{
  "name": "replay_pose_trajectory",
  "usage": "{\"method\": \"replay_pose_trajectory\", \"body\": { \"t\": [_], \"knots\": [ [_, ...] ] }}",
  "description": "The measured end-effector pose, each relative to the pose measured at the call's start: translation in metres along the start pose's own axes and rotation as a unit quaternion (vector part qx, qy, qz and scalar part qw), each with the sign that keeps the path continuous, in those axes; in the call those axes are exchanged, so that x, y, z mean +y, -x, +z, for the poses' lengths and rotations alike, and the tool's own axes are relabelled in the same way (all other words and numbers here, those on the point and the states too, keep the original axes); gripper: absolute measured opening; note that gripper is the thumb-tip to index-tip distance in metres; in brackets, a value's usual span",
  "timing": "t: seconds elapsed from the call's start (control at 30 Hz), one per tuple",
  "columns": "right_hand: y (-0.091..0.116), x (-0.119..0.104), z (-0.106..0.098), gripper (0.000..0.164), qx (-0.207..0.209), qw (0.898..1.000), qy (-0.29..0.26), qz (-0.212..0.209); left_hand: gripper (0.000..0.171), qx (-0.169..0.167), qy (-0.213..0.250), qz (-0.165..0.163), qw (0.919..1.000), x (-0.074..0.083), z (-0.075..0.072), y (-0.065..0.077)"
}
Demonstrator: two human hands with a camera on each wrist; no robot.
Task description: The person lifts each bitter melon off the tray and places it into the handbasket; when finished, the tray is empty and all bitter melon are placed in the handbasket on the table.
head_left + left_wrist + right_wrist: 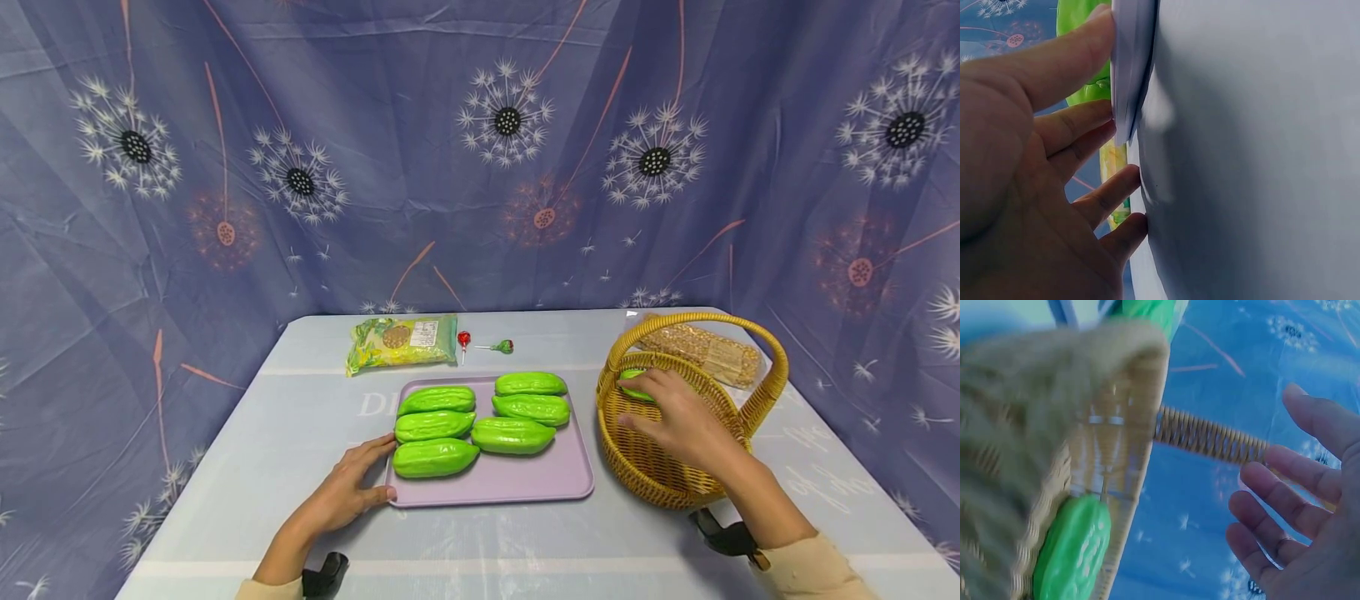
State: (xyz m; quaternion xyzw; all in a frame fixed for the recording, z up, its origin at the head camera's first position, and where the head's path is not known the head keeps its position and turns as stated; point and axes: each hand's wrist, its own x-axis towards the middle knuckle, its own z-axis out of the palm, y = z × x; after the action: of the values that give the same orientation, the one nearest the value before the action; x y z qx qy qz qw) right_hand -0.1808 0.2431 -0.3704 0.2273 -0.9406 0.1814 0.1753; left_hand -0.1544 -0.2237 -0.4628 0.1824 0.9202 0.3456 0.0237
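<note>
Several bright green, ridged bitter melons point(435, 457) lie in two columns on a lilac tray point(536, 487). My left hand point(347, 490) rests at the tray's left edge; its thumb and fingertips touch the rim, as the left wrist view shows close up. Over the wicker basket point(651, 485) on the right is my right hand point(678, 417), fingers spread and holding nothing. One bitter melon point(1075, 550) lies inside the basket against its wall, partly covered by the right hand in the head view.
Behind the tray are a yellow-green packet point(401, 343), a red lollipop point(463, 339) and a green lollipop point(504, 346). A clear bag of brown food point(705, 350) lies behind the basket, whose tall arched handle point(772, 371) stands up. A patterned blue curtain point(420, 167) surrounds the table.
</note>
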Motion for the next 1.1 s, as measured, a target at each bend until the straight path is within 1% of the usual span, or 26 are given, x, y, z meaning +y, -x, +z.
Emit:
{"method": "replay_pose_trajectory", "body": {
  "t": [0.13,0.2,0.3,0.43,0.6,0.8,0.93,1.1],
  "knots": [
    [0.001,-0.011,0.01,0.043,0.028,0.999,-0.003,-0.033,0.07,0.001,-0.004,0.001,1.0,0.0,0.0,0.0],
    [0.002,-0.017,0.017,0.042,0.035,0.998,-0.009,-0.046,0.07,0.001,-0.005,0.001,1.0,0.0,0.0,0.0],
    [0.002,-0.025,0.027,0.043,0.026,0.998,-0.019,-0.054,0.07,0.001,-0.004,0.0,1.0,0.0,0.0,0.0],
    [0.001,-0.035,0.041,0.045,-0.001,0.998,-0.026,-0.052,0.07,0.001,-0.005,0.001,1.0,0.0,0.0,0.0],
    [-0.001,-0.045,0.055,0.045,-0.015,0.998,-0.027,-0.059,0.07,0.001,-0.004,-0.001,1.0,0.001,0.0,0.0],
    [-0.005,-0.054,0.07,0.048,-0.036,0.998,-0.031,-0.052,0.07,-0.003,-0.001,-0.007,1.0,0.0,0.0,0.0],
    [-0.008,-0.058,0.079,0.05,-0.029,0.997,-0.03,-0.062,0.07,-0.003,-0.002,-0.006,1.0,0.0,0.001,0.0],
    [-0.014,-0.062,0.089,0.052,-0.02,0.997,-0.016,-0.069,0.07,-0.001,-0.004,-0.003,1.0,0.0,0.001,0.0]
  ]
}}
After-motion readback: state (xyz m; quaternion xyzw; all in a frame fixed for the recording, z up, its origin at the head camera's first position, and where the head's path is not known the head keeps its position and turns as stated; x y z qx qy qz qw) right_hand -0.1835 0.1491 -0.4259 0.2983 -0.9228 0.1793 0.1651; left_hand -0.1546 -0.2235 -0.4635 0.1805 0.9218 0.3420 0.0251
